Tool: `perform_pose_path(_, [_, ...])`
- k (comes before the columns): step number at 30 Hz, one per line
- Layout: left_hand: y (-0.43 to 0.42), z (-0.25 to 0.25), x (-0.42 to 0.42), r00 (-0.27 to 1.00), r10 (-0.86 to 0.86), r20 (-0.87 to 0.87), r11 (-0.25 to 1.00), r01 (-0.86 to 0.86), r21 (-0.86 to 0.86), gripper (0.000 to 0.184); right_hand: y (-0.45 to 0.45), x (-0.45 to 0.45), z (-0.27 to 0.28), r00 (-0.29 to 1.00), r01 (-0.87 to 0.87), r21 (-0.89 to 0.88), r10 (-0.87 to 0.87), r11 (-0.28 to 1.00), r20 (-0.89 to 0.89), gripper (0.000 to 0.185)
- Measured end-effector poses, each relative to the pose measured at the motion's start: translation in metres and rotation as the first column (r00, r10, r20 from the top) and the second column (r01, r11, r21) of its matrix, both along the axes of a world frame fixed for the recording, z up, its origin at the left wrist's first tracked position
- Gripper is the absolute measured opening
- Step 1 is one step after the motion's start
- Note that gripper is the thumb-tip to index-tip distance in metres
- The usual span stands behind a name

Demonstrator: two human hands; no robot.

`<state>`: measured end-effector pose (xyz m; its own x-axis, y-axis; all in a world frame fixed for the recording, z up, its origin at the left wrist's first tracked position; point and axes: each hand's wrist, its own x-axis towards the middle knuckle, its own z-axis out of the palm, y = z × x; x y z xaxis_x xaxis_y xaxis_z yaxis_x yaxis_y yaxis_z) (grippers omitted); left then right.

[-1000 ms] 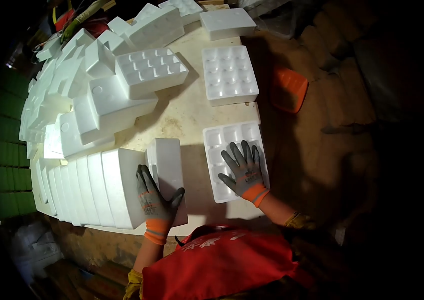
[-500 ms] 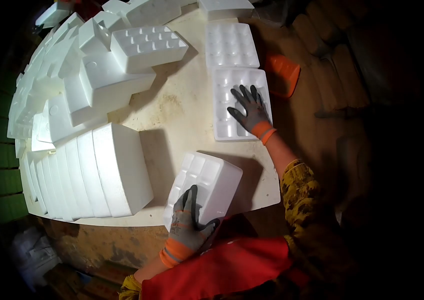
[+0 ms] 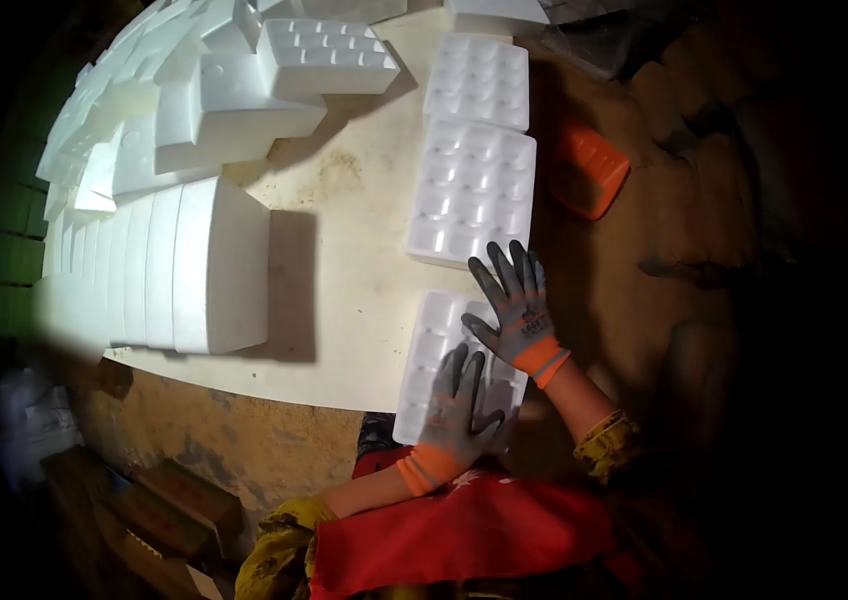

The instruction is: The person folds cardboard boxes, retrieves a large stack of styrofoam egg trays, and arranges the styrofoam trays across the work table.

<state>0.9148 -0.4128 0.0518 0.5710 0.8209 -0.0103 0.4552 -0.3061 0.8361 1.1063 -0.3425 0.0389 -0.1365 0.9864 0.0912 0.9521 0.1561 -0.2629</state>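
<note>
A white foam tray with rounded hollows [image 3: 430,330] lies at the table's front right edge, hollows up. My left hand [image 3: 457,405], in a grey glove with an orange cuff, rests on its near part with fingers apart. My right hand [image 3: 519,310], gloved alike, is spread over the tray's far right corner, its fingertips by the near edge of a second tray [image 3: 474,190]. Beyond that one lies a third tray [image 3: 479,80], all in a row along the right edge.
Several foam boxes stand on edge in a row [image 3: 234,270] at the left. Behind them is a heap of foam pieces [image 3: 244,100]. An orange basket [image 3: 589,170] lies beyond the right edge of the table [image 3: 344,300]. Cardboard boxes [image 3: 174,510] are at the lower left.
The tray under my left hand has moved right and now lies flat at the table edge. My right hand has come off the second tray, back toward me. The view has shifted.
</note>
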Motion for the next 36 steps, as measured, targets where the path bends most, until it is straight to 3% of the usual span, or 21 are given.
perform_pose_path(2, [0.0, 0.015, -0.01, 0.972, -0.142, -0.189, 0.983, 0.16, 0.085, 0.092, 0.013, 0.016, -0.003, 0.997, 0.004, 0.081, 0.002, 0.997, -0.077, 0.083])
perform_pose_path(4, [-0.008, 0.021, -0.02, 0.834, -0.33, -0.442, 0.902, 0.417, 0.114, 0.089, 0.041, 0.03, -0.004, 0.998, 0.039, 0.09, -0.034, 0.995, -0.053, 0.082])
perform_pose_path(5, [-0.02, 0.0, -0.021, 0.749, -0.352, -0.561, 0.869, 0.484, 0.102, 0.084, 0.059, 0.036, -0.005, 0.998, 0.05, 0.101, -0.046, 0.994, -0.042, 0.081])
perform_pose_path(8, [-0.014, -0.007, -0.013, 0.746, -0.283, -0.603, 0.864, 0.471, 0.177, 0.081, 0.125, 0.051, -0.018, 0.997, 0.078, 0.149, -0.074, 0.986, -0.034, 0.08])
perform_pose_path(9, [-0.01, -0.019, -0.011, 0.655, -0.125, -0.745, 0.77, 0.538, 0.343, 0.079, 0.148, 0.055, -0.02, 0.994, 0.104, 0.126, -0.099, 0.987, -0.042, 0.08])
perform_pose_path(13, [0.004, -0.03, -0.007, 0.798, -0.147, -0.584, 0.839, 0.413, 0.355, 0.079, 0.221, 0.067, -0.022, 0.99, 0.141, 0.046, -0.141, 0.989, 0.004, 0.083])
perform_pose_path(16, [0.006, -0.021, -0.004, 0.817, -0.183, -0.547, 0.878, 0.386, 0.282, 0.076, 0.242, 0.072, -0.03, 0.995, 0.099, -0.027, -0.099, 0.995, 0.003, 0.081])
perform_pose_path(17, [0.006, -0.019, -0.003, 0.812, -0.177, -0.556, 0.873, 0.39, 0.292, 0.065, 0.243, 0.072, -0.034, 0.995, 0.091, -0.033, -0.09, 0.995, 0.048, 0.078])
perform_pose_path(20, [0.003, -0.033, 0.015, 0.81, -0.129, -0.572, 0.855, 0.383, 0.35, 0.056, 0.243, 0.085, -0.035, 0.999, 0.03, -0.023, -0.029, 0.999, 0.042, 0.076])
perform_pose_path(21, [0.002, -0.027, 0.021, 0.831, -0.152, -0.535, 0.888, 0.352, 0.295, 0.053, 0.244, 0.088, -0.036, 0.998, 0.02, -0.028, -0.018, 0.999, 0.053, 0.076])
perform_pose_path(24, [-0.007, -0.044, 0.022, 0.804, -0.143, -0.577, 0.857, 0.392, 0.334, 0.055, 0.245, 0.081, -0.028, 0.996, 0.035, -0.082, -0.028, 0.996, 0.085, 0.073])
perform_pose_path(27, [0.013, -0.034, 0.009, 0.901, -0.227, -0.371, 0.874, 0.356, 0.33, 0.062, 0.237, 0.062, -0.037, 0.98, 0.144, -0.053, -0.135, 0.988, 0.145, 0.071])
perform_pose_path(30, [0.093, 0.022, -0.019, 0.975, -0.191, -0.111, 0.928, 0.217, 0.303, 0.065, 0.23, 0.059, -0.054, 0.982, 0.168, 0.083, -0.174, 0.982, 0.071, 0.069])
perform_pose_path(31, [0.132, 0.02, -0.027, 0.975, -0.14, -0.17, 0.918, 0.192, 0.348, 0.062, 0.23, 0.058, -0.051, 0.982, 0.175, 0.087, -0.18, 0.981, 0.053, 0.068])
perform_pose_path(33, [0.222, 0.005, -0.042, 0.963, 0.137, -0.231, 0.773, 0.042, 0.633, 0.068, 0.227, 0.057, -0.05, 0.983, 0.171, 0.079, -0.176, 0.982, 0.055, 0.069])
perform_pose_path(35, [0.317, 0.021, -0.04, 0.852, 0.404, -0.333, 0.706, -0.059, 0.706, 0.076, 0.231, 0.057, -0.046, 0.981, 0.177, 0.071, -0.182, 0.982, 0.073, 0.07])
perform_pose_path(36, [0.364, 0.031, -0.04, 0.827, 0.491, -0.274, 0.633, -0.122, 0.765, 0.08, 0.231, 0.056, -0.042, 0.981, 0.176, 0.054, -0.18, 0.983, 0.072, 0.07])
